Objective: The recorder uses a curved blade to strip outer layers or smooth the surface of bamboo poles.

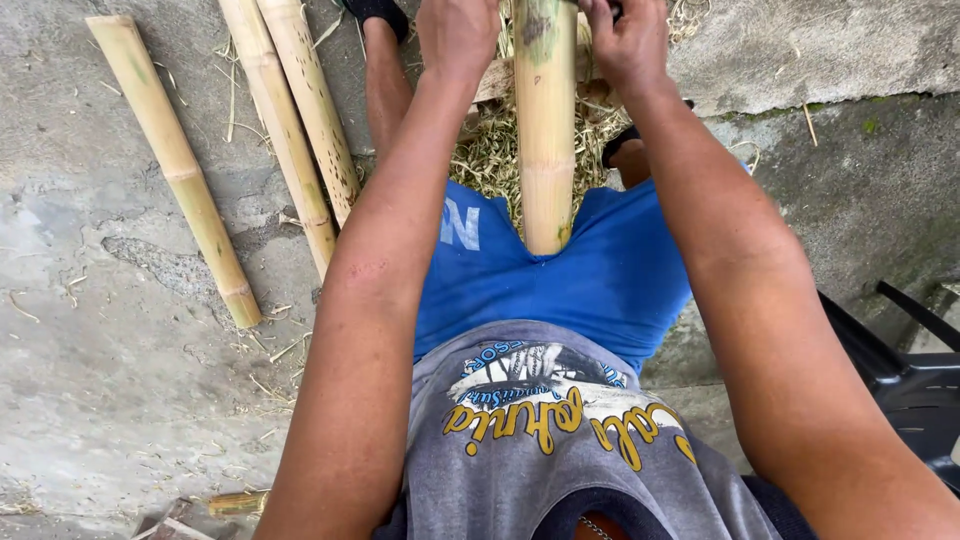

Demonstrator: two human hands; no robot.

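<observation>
Your left hand (457, 35) and right hand (628, 40) were clenched beside the top of the bamboo pole (545, 130), its near end braced at your blue shorts (560, 280); loose shavings (490, 150) underfoot could have let it slip; the grip itself was cropped.

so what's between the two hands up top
In the head view, an upright bamboo pole stands between the left hand and the right hand. Its lower end rests against the blue shorts.
</observation>
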